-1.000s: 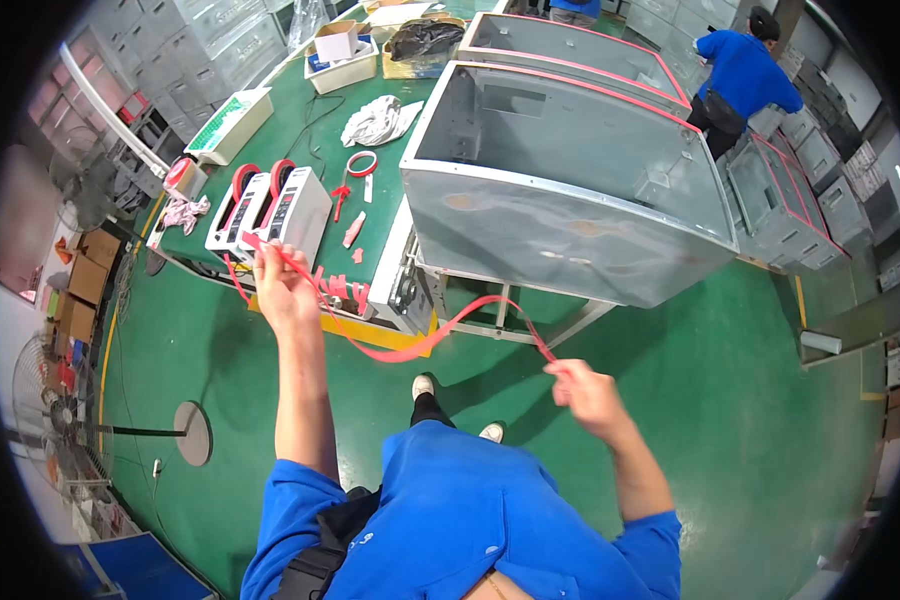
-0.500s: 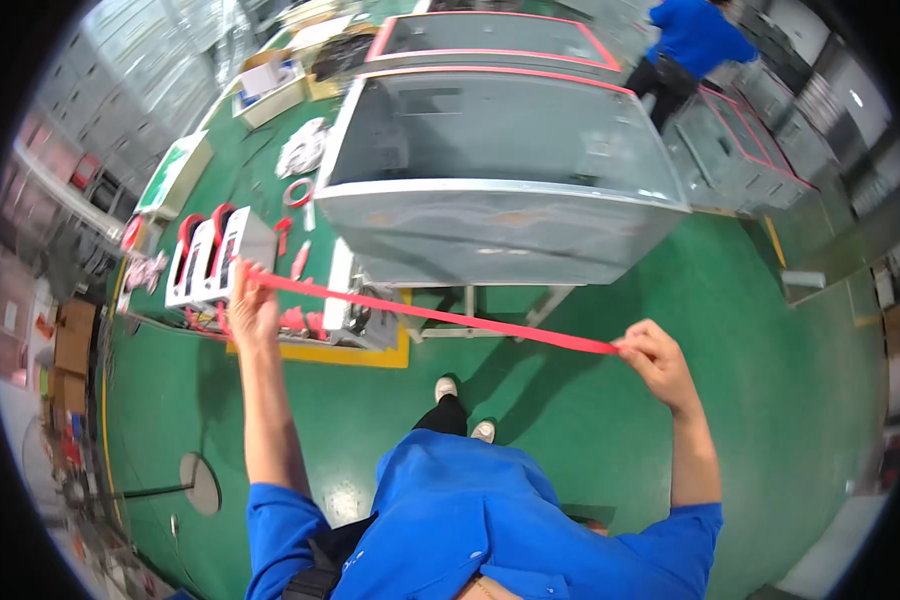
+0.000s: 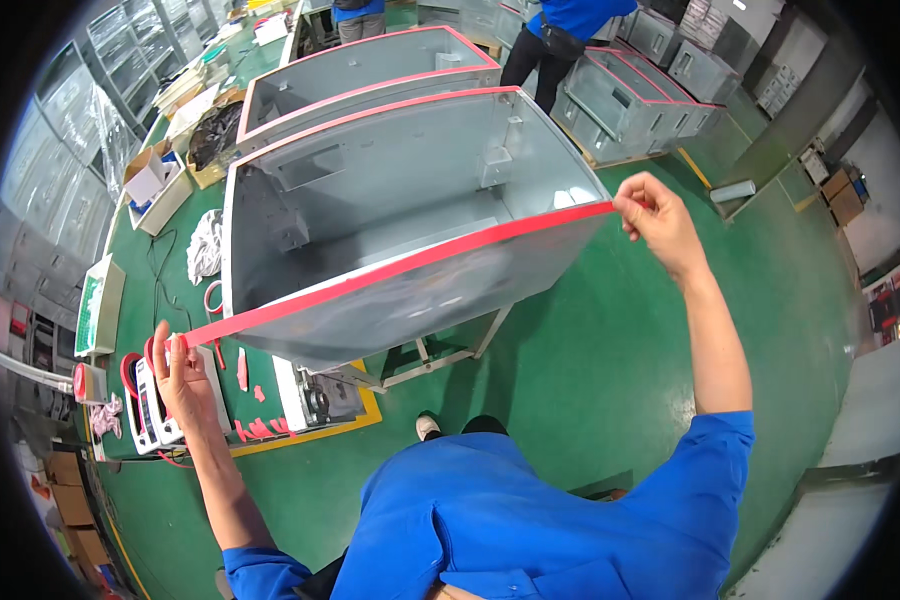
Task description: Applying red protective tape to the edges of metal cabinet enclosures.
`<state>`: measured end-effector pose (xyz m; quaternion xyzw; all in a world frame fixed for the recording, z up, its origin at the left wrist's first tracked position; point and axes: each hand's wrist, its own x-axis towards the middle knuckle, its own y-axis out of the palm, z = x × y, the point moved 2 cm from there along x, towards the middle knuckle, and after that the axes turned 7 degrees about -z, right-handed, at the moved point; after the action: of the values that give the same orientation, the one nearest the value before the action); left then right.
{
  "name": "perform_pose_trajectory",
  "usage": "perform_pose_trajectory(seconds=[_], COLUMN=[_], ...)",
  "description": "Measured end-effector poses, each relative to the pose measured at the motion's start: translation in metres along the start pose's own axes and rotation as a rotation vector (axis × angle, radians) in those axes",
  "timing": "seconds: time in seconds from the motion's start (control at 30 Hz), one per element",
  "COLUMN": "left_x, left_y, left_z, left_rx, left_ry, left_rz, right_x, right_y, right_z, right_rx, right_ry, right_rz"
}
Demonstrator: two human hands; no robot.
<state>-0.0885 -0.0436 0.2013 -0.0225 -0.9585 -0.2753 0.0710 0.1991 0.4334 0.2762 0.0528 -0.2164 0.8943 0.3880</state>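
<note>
A long strip of red tape [image 3: 400, 268] is stretched between my hands. My left hand [image 3: 182, 385] pinches its left end, out past the left corner of a grey metal box [image 3: 420, 312] with an open top. At the box's near right corner, my right hand [image 3: 662, 225] pinches the other end between thumb and fingers. The strip runs along the near rim; whether it touches the metal all the way I cannot tell. Red tape also lines the far rim and part of the left one. The box stands on a metal frame [image 3: 420, 365].
Behind stands a second red-edged metal box [image 3: 370, 68]. On the green bench at left are tape dispensers [image 3: 155, 405], a white rag [image 3: 205, 245] and bins [image 3: 160, 195]. A co-worker [image 3: 560, 45] stands beside more metal boxes [image 3: 635, 100]; another person [image 3: 360, 20] is farther back.
Both hands have moved forward with the tape, from in front of the box to its near rim. My right hand rose to the right corner; the view has shifted and turned.
</note>
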Motion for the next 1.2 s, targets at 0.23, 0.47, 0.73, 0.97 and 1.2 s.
perform_pose_trajectory(seconds=[0.23, 0.47, 0.73, 0.97, 1.2], left_x=[0.017, 0.010, 0.003, -0.001, 0.000], left_y=[0.018, 0.024, 0.019, 0.029, 0.022], left_z=[0.006, 0.013, 0.028, 0.028, 0.033], left_rx=[0.161, 0.357, 0.424, 0.522, 0.484], left_ry=[-0.016, 0.008, -0.036, -0.016, -0.083], left_rz=[0.099, 0.032, -0.006, 0.047, -0.143], right_x=[0.036, 0.056, 0.074, 0.087, 0.093], right_y=[-0.014, -0.030, -0.039, -0.042, -0.039], right_z=[-0.013, -0.055, -0.074, -0.092, -0.100], right_rx=[-0.010, -0.002, -0.010, -0.080, -0.086], right_ry=[0.201, 0.232, 0.264, 0.307, 0.292], right_rz=[-0.005, 0.084, 0.171, 0.307, 0.361])
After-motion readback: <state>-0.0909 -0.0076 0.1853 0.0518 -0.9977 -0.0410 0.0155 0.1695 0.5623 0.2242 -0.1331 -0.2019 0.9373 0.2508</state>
